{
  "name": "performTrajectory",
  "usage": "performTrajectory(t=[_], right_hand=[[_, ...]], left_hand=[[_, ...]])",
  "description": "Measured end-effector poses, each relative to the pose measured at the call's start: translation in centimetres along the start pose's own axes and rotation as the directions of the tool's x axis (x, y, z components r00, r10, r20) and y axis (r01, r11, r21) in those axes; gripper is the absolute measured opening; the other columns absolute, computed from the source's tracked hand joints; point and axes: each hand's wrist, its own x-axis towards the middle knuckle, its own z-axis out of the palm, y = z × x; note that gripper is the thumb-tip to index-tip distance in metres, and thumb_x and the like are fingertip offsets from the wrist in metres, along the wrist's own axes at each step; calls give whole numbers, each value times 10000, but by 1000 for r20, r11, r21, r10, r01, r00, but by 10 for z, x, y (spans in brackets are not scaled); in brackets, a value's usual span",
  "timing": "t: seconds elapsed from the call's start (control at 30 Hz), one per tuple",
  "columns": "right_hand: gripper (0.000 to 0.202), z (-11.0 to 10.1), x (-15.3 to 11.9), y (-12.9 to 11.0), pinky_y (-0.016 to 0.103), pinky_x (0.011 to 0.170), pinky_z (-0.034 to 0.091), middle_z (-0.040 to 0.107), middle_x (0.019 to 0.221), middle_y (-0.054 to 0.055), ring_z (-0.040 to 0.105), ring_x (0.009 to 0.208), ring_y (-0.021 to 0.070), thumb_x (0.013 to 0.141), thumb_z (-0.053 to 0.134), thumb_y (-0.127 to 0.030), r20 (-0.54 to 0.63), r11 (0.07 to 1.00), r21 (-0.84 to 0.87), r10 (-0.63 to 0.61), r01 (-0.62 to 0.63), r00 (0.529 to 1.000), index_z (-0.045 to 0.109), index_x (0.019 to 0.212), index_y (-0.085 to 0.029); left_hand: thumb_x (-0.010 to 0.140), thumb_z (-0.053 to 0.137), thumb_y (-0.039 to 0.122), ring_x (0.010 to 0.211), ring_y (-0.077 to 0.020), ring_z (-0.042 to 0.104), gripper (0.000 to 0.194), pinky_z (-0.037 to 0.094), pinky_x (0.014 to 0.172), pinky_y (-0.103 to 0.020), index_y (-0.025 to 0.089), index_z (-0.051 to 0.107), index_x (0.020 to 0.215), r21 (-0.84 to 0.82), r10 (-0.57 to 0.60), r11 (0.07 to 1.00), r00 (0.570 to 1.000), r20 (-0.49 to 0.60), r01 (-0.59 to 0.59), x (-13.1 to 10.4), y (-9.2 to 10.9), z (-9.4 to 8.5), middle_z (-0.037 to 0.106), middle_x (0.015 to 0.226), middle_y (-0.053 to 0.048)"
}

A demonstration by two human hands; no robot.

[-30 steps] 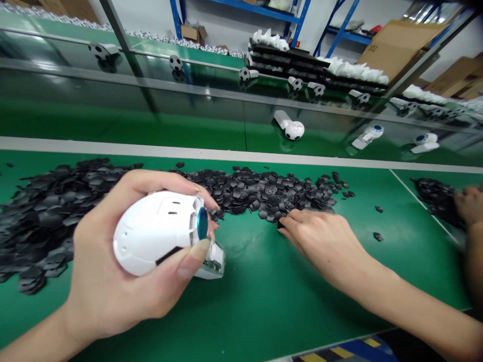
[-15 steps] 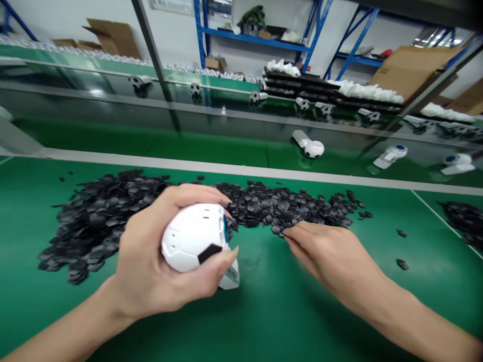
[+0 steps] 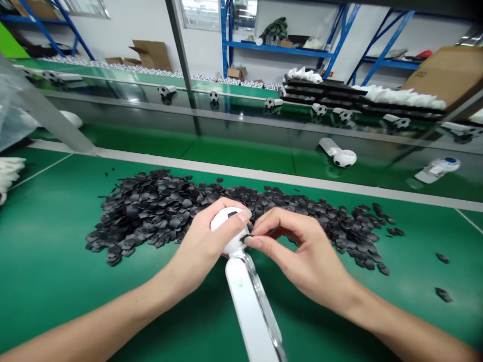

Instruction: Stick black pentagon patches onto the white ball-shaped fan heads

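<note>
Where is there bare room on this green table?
Left of the heap of flat black plastic-looking pieces, beyond the left forearm; also between the heap's right end and two loose pieces. The middle is crowded: heap, left hand, right hand, white ball-headed device.

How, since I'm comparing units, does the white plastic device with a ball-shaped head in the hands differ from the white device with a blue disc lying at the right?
The left hand grips the held device; the blue-disc device lies unheld on the glossy green surface.
The held device's handle runs toward the bottom edge; the blue-disc device's handle points lower left.
Both are white with rounded heads.
</note>
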Motion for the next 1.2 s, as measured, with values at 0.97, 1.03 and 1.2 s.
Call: performTrajectory(t=[0.97,1.03,1.2], right_hand=[[467,18,-10,16,197,578,417,639,729,-53,566,628,82,891,861,-531,-47,984,-32,174,-175,984,539,815,-202],[474,25,-14,19,207,542,355,617,713,-52,531,593,69,1013,718,-579,-81,981,-193,-16,0,997,513,813,-201],[462,6,1,18,197,553,365,644,717,-63,545,579,55,997,733,-615,-20,962,-236,-149,141,989,585,864,-198]], left_hand=[[849,712,546,642,-187,601,322,488,522,-248,228,723,802,274,12,961,993,-120,22,-9,11,13,703,745,-14],[860,693,588,696,-209,638,364,515,559,-265,230,734,811,309,36,951,990,-137,9,-9,12,11,730,796,-29],[912,697,647,682,-203,651,397,507,541,-269,253,740,923,377,150,919,986,-68,-114,-12,9,-2,741,829,-16]])
